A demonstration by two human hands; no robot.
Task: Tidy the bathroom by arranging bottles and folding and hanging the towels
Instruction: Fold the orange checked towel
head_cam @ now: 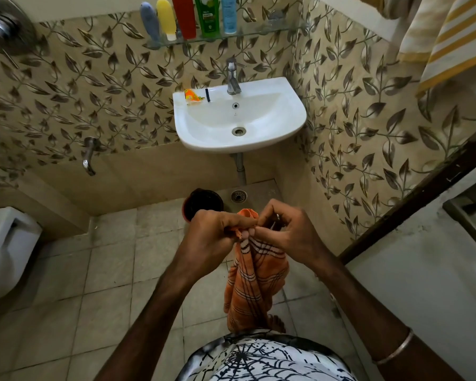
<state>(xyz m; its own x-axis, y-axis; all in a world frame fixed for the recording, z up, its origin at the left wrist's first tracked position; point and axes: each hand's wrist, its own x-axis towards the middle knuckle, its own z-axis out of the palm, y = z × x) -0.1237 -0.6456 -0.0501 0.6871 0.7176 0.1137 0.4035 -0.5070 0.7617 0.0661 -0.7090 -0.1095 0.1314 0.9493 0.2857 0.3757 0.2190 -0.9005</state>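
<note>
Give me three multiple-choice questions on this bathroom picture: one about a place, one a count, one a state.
1. Where is the small orange packet?
A. on the white sink's rim
B. on the floor
C. on the glass shelf

2. How many bottles stand on the glass shelf?
A. three
B. five
C. seven

3. What is happening with the orange striped towel?
A. it lies in the basin
B. it hangs from both hands
C. it hangs on a rail

Answers: 1 A, it lies left of the tap. 2 B, five stand side by side. 3 B, the left hand and right hand pinch its top.
</note>
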